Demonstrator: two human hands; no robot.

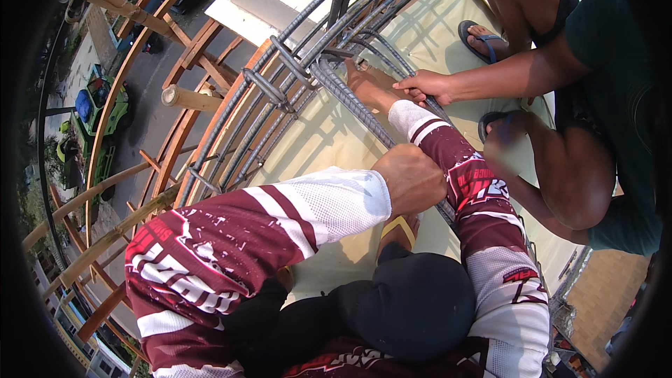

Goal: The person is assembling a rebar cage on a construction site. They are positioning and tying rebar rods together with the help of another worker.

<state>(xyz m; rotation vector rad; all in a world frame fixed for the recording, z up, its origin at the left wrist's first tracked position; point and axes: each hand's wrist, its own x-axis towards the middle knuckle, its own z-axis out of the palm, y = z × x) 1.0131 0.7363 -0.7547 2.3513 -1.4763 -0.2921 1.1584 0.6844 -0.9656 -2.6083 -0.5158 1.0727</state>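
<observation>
Head view: left hand [409, 180] clenched on grey ribbed steel bar [358, 109], slanting far-left to near-right; right hand [369, 89] nearer far end, fingers unclear.

Maroon-and-white mesh jersey sleeves [234, 238] bear stripes and red-and-white graphics. Plain black fabric legwear [423, 304] is worn with a yellow-strapped sandal [398, 224].

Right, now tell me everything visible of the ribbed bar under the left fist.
The ribbed bar is dark grey, looks like steel and has close ridges along it; another seems to lie alongside. It slants from the picture's upper middle down to the right, above a pale sheet. The left hand is closed over it, fingers hidden. A little more shows past the fist before the right sleeve covers it. Whether the right hand touches it is unclear.
</observation>
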